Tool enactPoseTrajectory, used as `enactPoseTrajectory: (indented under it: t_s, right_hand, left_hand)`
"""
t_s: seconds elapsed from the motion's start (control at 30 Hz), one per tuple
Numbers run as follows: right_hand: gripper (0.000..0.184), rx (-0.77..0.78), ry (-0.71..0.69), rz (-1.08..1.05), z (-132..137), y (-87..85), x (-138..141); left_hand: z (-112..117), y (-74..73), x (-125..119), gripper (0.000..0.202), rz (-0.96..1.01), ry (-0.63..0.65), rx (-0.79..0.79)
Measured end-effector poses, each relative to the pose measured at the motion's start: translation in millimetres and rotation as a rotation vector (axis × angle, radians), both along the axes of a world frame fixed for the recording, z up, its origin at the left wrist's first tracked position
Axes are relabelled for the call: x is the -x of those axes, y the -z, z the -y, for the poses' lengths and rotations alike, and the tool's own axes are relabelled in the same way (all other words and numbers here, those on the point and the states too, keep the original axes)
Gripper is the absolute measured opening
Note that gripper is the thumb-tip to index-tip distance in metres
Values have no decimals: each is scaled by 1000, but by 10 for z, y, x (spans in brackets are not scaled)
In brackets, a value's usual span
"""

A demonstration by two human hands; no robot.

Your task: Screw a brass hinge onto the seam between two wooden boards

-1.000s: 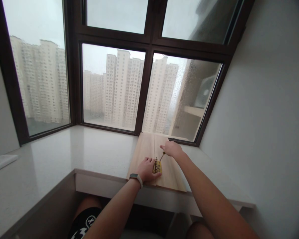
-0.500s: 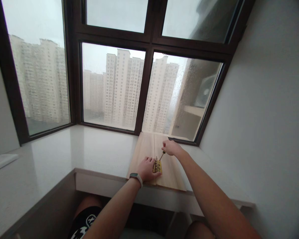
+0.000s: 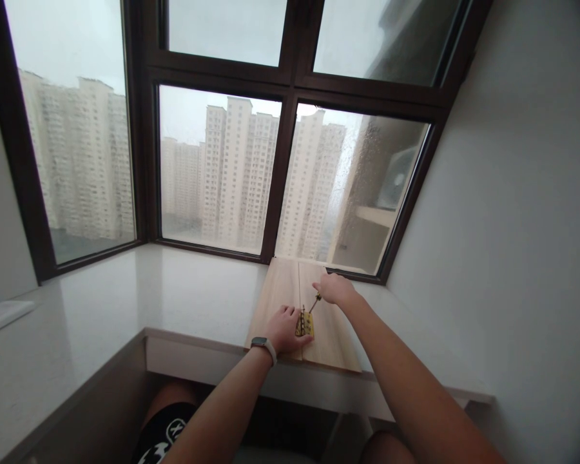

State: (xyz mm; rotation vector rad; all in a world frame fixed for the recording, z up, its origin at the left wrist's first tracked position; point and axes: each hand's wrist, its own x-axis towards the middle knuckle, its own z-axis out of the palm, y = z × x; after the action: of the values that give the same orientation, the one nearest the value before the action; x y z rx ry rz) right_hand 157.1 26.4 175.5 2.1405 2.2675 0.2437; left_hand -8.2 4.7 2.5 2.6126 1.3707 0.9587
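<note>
A brass-coloured hinge (image 3: 307,323) lies across the seam between two wooden boards (image 3: 331,345). My left hand (image 3: 286,327) steadies it from the left, the thumb along its near edge and the fingers at its left side, covering part of that leaf. In my right hand (image 3: 334,287) is a screwdriver (image 3: 318,298), its handle mostly hidden by the closed fingers. The shaft slants down to the left, and its tip meets the hinge's right leaf near the far corner. Any screw under the tip is too small to make out.
The boards rest on a white stone windowsill (image 3: 200,293), reaching its front edge. Dark-framed windows (image 3: 285,161) rise behind, and a white wall (image 3: 502,225) stands to the right. A flat white object (image 3: 4,317) lies far left. My legs are below the sill.
My right hand has turned slightly on the screwdriver handle, with its fingers shifted a little. My left hand and the hinge stay in place.
</note>
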Motion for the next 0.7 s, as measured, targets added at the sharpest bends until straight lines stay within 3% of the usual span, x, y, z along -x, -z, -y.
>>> enactPoseTrajectory:
  t_s: [0.17,0.47,0.53,0.7]
  right_hand:
    - [48,-8,5,-3,-13,9,2]
    - [19,70,-115,-47,-93,16,-13]
    - [23,75,-125,-52,-98,23,-6]
    - [55,25,-33,-30,-53,14,5]
  left_hand:
    - [-3,6,-1,74,7,-3,-4]
    - [-8,19,1,76,7,-5,0]
    - [-9,17,0,76,3,-4,5]
    - [-6,4,-5,78,2,0,4]
